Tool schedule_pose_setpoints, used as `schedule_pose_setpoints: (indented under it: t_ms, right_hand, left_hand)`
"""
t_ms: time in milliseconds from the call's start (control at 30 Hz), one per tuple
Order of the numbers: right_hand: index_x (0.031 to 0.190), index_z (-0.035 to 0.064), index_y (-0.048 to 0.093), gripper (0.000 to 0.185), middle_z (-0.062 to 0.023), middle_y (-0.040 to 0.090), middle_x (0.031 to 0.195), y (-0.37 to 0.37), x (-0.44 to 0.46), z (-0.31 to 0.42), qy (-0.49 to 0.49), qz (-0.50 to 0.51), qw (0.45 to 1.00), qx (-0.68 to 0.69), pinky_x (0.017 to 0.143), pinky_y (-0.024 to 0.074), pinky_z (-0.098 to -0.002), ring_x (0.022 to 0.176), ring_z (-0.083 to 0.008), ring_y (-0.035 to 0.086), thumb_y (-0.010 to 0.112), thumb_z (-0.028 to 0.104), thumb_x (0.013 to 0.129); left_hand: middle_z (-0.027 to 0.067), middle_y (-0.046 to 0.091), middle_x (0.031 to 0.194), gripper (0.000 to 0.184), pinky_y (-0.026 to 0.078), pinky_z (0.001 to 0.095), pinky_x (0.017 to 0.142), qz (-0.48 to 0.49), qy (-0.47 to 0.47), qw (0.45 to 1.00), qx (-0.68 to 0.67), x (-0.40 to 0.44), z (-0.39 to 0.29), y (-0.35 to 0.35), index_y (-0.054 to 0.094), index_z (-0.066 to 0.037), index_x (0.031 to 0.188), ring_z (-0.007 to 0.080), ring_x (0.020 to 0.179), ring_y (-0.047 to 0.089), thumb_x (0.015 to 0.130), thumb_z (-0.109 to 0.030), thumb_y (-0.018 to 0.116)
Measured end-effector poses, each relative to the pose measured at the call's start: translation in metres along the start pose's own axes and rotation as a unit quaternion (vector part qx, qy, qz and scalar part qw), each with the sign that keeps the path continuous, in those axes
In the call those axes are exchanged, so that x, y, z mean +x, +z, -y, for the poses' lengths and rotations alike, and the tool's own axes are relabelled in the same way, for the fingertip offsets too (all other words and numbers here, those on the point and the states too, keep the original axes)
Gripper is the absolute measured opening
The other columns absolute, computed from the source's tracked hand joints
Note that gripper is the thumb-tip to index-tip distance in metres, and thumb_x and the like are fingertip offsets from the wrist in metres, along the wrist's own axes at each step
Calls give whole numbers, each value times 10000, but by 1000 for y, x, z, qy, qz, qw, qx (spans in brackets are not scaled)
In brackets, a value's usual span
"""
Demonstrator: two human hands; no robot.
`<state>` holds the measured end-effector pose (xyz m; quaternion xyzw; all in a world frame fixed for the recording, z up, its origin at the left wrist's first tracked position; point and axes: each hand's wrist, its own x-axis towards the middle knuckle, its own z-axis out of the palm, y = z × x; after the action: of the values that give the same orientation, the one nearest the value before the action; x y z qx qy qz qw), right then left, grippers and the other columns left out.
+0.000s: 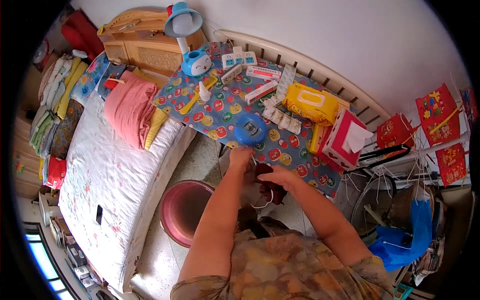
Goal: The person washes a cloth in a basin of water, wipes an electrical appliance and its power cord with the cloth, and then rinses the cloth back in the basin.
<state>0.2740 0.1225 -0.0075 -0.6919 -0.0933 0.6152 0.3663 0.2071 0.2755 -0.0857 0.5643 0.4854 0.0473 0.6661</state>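
Observation:
At the near edge of the table, my left hand (241, 158) reaches down beside a white cord, its fingers partly hidden and blurred. My right hand (276, 177) is closed on a dark red item with a white cord (270, 192), which looks like a small bag in shadow. The item hangs in front of my body, below the table edge. Just beyond my left hand, a round blue object (250, 129) lies on the patterned tablecloth (215, 132).
A pink bucket (167, 202) stands on the floor left of my arms. The table bears a blue lamp (195, 61), yellow wipes pack (310, 104) and pink tissue box (345, 137). A bed (117, 185) is at left; red paper bags (437, 115) hang at right.

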Motion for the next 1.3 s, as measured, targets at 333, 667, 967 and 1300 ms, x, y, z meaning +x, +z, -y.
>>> schedule_pose_setpoints:
  t_ms: [333, 667, 967, 1300]
  right_hand:
    - [1064, -11, 562, 511, -109, 593, 940, -17, -36, -77, -63, 58, 996, 34, 701, 451, -361, 802, -208, 561, 701, 303, 685]
    - [1013, 22, 577, 427, -89, 607, 869, -47, -117, -133, -64, -3, 997, -53, 703, 448, -329, 782, -183, 565, 661, 315, 715]
    - [1037, 15, 555, 437, -93, 607, 805, -68, -132, -155, -73, -23, 993, -87, 616, 467, -329, 693, -179, 574, 644, 318, 736]
    - [1038, 23, 563, 436, -86, 607, 847, -67, -134, -150, -97, -14, 994, -50, 651, 463, -324, 718, -173, 573, 653, 319, 731]
  left_hand:
    - [35, 493, 518, 118, 280, 270, 378, -60, -16, 995, -77, -22, -14, 12, 591, 0, 612, 119, 413, 407, 702, -74, 607]
    - [43, 512, 512, 134, 296, 268, 350, -63, -28, 993, -94, -10, -10, 12, 593, -2, 626, 117, 384, 421, 674, -125, 616]
    - [11, 480, 526, 224, 250, 224, 337, 12, -55, 977, -206, -19, -10, 17, 570, -32, 666, 86, 380, 377, 782, -219, 615]
    - [-38, 451, 663, 325, 266, 215, 446, 227, -10, 971, -74, -134, 41, 58, 619, -66, 967, 73, 540, 365, 859, -355, 518]
